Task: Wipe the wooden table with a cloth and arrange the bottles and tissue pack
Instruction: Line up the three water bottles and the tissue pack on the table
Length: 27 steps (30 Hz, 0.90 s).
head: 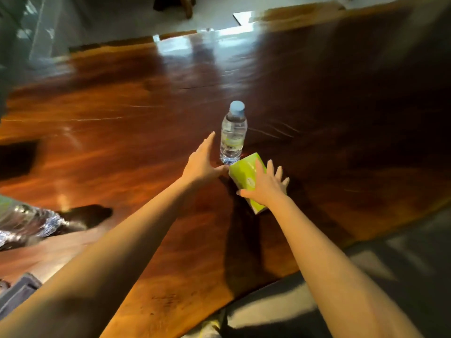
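Note:
A clear water bottle (233, 134) with a pale blue cap stands upright near the middle of the glossy wooden table (117, 147). Just in front of it lies a green tissue pack (242, 173). My right hand (264, 185) rests flat on top of the pack, fingers spread, thumb against its near side. My left hand (203, 162) is open just left of the bottle's base, fingers stretched forward, thumb near the pack's left corner. The frame is blurred.
A crinkled plastic-wrapped item (23, 220) lies at the table's left edge, with a grey cloth-like thing (18, 292) below it. The table's near edge runs diagonally at the lower right, with grey floor (380, 264) beyond.

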Each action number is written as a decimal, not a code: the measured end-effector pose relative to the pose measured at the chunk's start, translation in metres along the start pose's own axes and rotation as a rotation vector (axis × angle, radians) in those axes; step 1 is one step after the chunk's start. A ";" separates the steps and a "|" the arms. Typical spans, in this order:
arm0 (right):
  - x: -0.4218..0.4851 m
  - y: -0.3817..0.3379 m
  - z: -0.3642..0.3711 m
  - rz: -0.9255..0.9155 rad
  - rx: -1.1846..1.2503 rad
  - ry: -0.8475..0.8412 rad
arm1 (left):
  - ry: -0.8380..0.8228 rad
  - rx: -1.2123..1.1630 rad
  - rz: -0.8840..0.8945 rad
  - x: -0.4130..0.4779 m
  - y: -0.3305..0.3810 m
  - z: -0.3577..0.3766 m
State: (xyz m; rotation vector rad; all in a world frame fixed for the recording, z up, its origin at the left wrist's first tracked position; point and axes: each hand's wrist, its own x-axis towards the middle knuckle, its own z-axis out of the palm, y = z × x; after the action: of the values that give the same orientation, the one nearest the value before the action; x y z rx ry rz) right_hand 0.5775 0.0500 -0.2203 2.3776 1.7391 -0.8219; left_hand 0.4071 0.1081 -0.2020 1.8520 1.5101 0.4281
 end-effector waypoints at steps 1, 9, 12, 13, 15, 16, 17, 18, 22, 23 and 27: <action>0.004 0.003 0.002 0.016 0.023 -0.024 | 0.023 -0.064 -0.019 0.011 0.008 0.003; 0.018 0.004 0.024 0.085 0.082 0.002 | 0.106 -0.524 -0.161 0.066 0.038 0.021; 0.021 0.004 0.028 0.091 0.077 0.034 | 0.137 -0.525 -0.169 0.072 0.037 0.030; 0.021 0.004 0.029 0.089 0.070 0.042 | 0.150 -0.519 -0.162 0.073 0.036 0.033; 0.022 0.004 0.031 0.088 0.057 0.053 | 0.174 -0.517 -0.147 0.075 0.033 0.037; 0.023 0.004 0.032 0.088 0.055 0.055 | 0.177 -0.519 -0.141 0.076 0.032 0.037; 0.023 0.004 0.032 0.086 0.054 0.056 | 0.178 -0.516 -0.137 0.077 0.030 0.038; 0.023 0.004 0.032 0.084 0.057 0.058 | 0.179 -0.507 -0.133 0.078 0.029 0.038; 0.023 0.004 0.032 0.082 0.059 0.061 | 0.211 -0.471 -0.112 0.077 0.028 0.036; 0.023 0.004 0.032 0.080 0.058 0.060 | 0.222 -0.471 -0.106 0.075 0.027 0.036; 0.023 0.004 0.029 0.081 0.071 0.066 | 0.266 -0.486 -0.085 0.062 0.022 0.033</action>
State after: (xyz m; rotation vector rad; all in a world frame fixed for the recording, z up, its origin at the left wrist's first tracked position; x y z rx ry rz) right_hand 0.5750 0.0579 -0.2565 2.5303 1.6511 -0.8159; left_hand 0.4610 0.1547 -0.2206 1.3853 1.4822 0.9389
